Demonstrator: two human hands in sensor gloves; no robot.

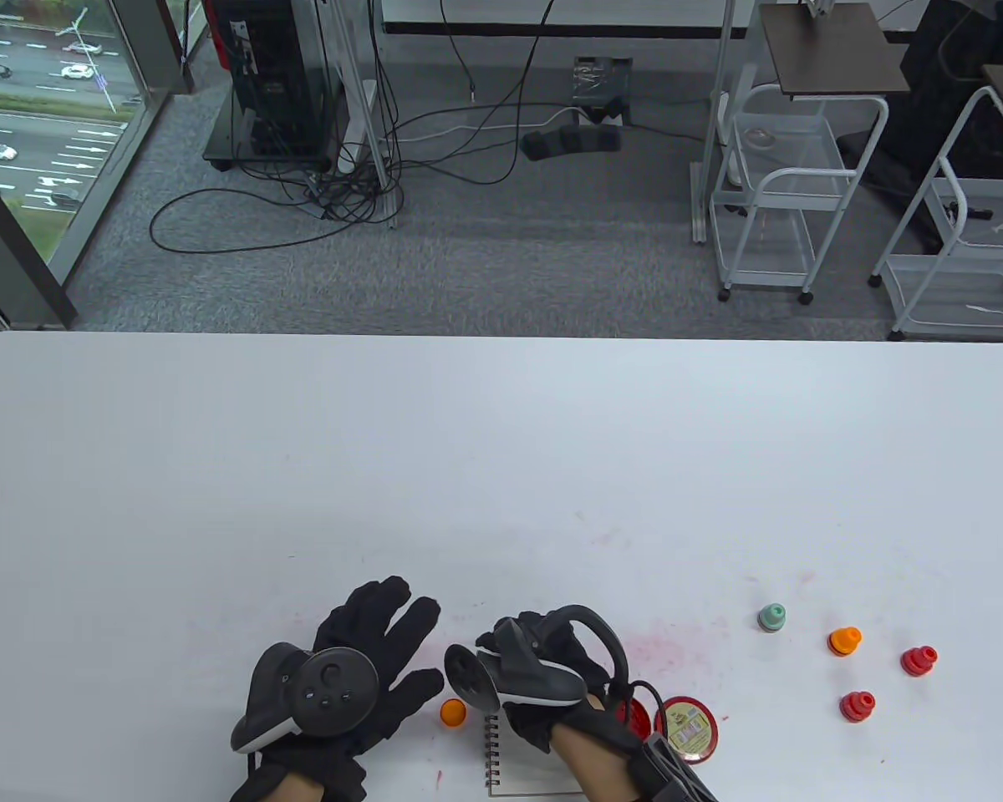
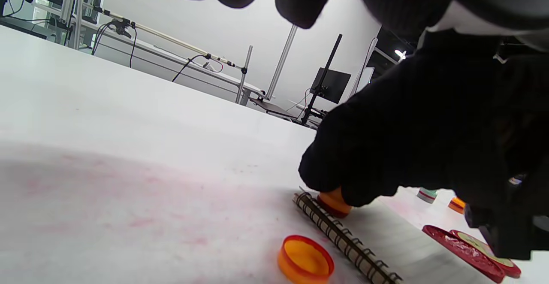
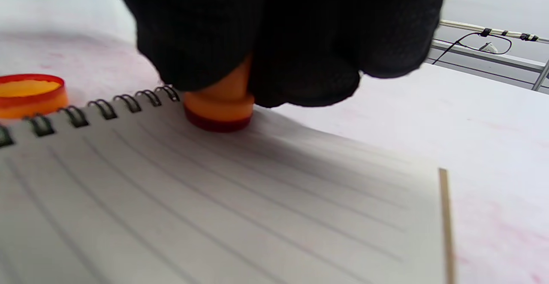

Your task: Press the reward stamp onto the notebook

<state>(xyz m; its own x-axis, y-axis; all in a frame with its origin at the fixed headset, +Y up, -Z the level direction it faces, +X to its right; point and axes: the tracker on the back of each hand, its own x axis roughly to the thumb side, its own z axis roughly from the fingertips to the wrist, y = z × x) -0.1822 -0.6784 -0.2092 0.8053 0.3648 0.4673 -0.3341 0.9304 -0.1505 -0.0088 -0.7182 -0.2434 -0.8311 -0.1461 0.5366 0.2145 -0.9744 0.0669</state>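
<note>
A spiral-bound lined notebook lies open at the table's front edge. My right hand grips an orange stamp and presses its red base onto the page's top corner, beside the spiral. The stamp's orange cap lies on the table just left of the notebook. My left hand rests flat on the table left of the cap, fingers spread, holding nothing.
A red ink pad with its open lid sits right of the notebook. Several small stamps stand farther right: green, orange, two red. Pink ink stains mark the white table.
</note>
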